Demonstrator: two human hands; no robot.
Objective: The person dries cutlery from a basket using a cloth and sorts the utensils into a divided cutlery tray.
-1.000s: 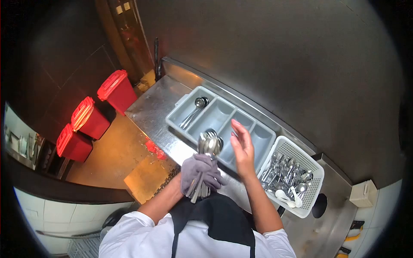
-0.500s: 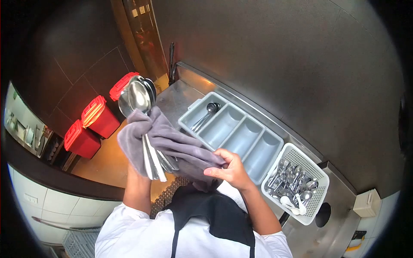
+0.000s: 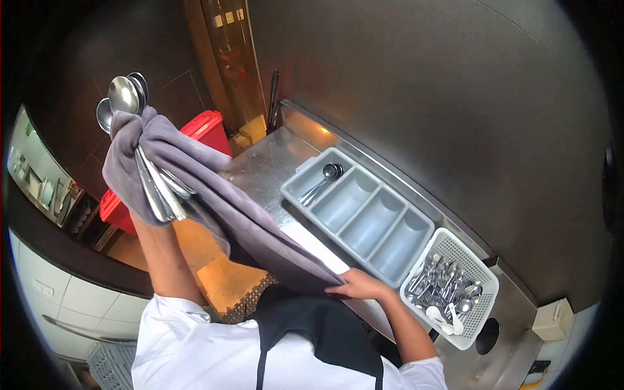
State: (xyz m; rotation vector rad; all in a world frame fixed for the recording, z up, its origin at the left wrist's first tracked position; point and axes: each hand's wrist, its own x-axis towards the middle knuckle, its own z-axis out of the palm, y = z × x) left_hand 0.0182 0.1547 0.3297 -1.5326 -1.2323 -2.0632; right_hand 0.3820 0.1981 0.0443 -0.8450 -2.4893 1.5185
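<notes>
At the upper left, several metal spoons (image 3: 125, 95) stick up out of a grey-purple cloth (image 3: 214, 188), their handles hanging below it. My left hand (image 3: 133, 172) is closed around them, mostly hidden under the cloth. The cloth stretches down to the right, where my right hand (image 3: 354, 285) pinches its far end. Beyond my right hand lies a grey tray with four compartments (image 3: 383, 227); its leftmost compartment holds several spoons (image 3: 323, 182).
A white perforated basket (image 3: 484, 309) with mixed cutlery and white spoons (image 3: 448, 318) stands right of the tray on the steel counter (image 3: 260, 162). Red bins (image 3: 207, 130) are on the floor at left. A white box (image 3: 552, 320) sits at far right.
My left hand has moved up and left with the spoons. The cloth, bunched around the spoons a second ago, is now pulled out long, its end taken hold of by my right hand.
</notes>
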